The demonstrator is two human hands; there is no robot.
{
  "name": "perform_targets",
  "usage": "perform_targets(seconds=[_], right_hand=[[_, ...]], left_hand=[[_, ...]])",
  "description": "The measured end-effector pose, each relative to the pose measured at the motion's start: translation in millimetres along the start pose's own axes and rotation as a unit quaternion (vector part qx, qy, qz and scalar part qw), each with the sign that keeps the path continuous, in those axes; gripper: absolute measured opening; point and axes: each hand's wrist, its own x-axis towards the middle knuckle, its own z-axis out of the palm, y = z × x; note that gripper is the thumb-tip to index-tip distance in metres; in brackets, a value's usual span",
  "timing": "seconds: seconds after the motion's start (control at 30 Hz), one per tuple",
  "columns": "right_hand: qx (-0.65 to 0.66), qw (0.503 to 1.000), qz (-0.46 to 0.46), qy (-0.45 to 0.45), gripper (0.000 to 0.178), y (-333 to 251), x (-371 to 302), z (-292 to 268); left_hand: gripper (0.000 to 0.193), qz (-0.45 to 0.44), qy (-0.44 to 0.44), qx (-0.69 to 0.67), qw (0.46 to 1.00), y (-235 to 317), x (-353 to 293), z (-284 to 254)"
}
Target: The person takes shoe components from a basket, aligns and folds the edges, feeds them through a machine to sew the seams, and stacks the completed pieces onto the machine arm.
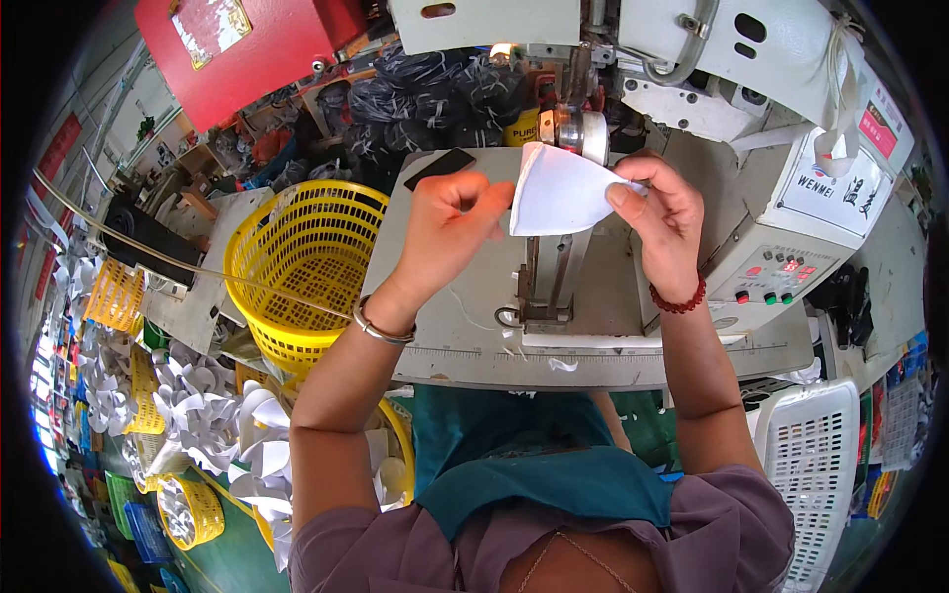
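Note:
In front of my chest I hold up a white, curved, fan-shaped piece of sheet material (561, 191). My right hand (668, 219) pinches its narrow right end between thumb and fingers. At its wide left edge, my left hand (453, 225) is closed, with the fingers curled and the thumb tip against the edge; this hand is slightly blurred. Just behind the piece is the machine's round metal roller (593, 136), partly covered by it. Below stands the machine's upright metal post (549, 282).
A yellow plastic basket (259, 247) stands left of the grey worktable (445, 326). A dark flat object (440, 168) lies on the table's far left. The control box (781, 267) is at right, above a white crate (816, 445). White curved pieces (203, 405) pile up at lower left.

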Motion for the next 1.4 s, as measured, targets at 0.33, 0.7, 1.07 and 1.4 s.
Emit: perform_targets(seconds=[0.33,0.7,1.07,1.4], right_hand=[[0.066,0.995,0.037,0.063,0.006,3.0,14.0,3.2],[0.166,0.98,0.087,0.064,0.01,20.2,21.6,0.0],[0.234,0.954,0.11,0.154,0.007,21.7,28.8,10.6],[0.265,0.936,0.151,0.178,0.014,30.3,33.0,6.0]], left_hand=[[0.019,0.136,0.043,-0.141,0.98,30.0,33.5,14.4],[0.008,0.053,0.012,-0.301,0.952,41.9,43.2,-0.3],[0.009,0.045,0.019,-0.377,0.925,37.6,52.0,3.7],[0.014,0.013,0.027,-0.414,0.91,26.1,65.0,5.0]])
